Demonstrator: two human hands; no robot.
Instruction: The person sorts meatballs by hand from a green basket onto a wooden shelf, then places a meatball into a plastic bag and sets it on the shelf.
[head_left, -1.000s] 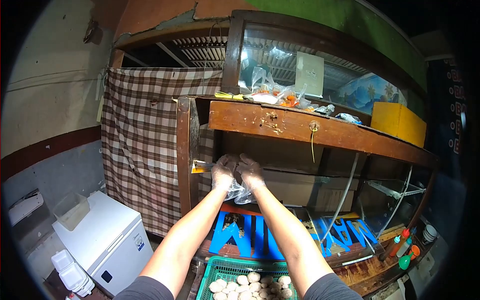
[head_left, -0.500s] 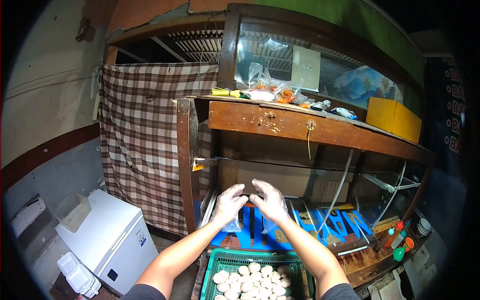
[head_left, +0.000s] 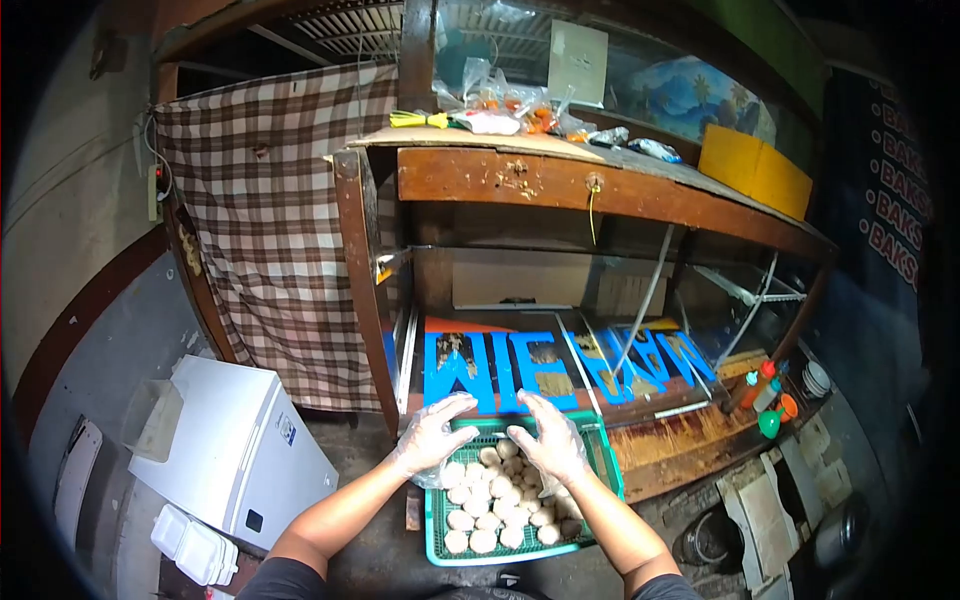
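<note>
Both of my hands wear clear plastic gloves and hover over the far part of a green plastic basket (head_left: 612,462). In the basket lie several pale, round, ball-like pieces (head_left: 484,541). My left hand (head_left: 432,437) is over the basket's far left corner, its fingers apart and nothing in it. Facing it, my right hand (head_left: 550,440) is above the far right side, also with fingers apart and holding nothing. A gap separates the two hands, and some of the pale pieces show between them.
Ahead stands a wooden stall (head_left: 480,178) with blue lettering on its glass. Plastic bags (head_left: 490,95) and a yellow box (head_left: 755,172) sit on top. Sauce bottles (head_left: 765,385) stand at right. To the left are a white chest freezer (head_left: 215,440) and foam boxes (head_left: 195,543).
The view has tilted down, so the whole basket now shows. My hands have come lower and nearer, from in front of the blue lettering to over the basket, still open.
</note>
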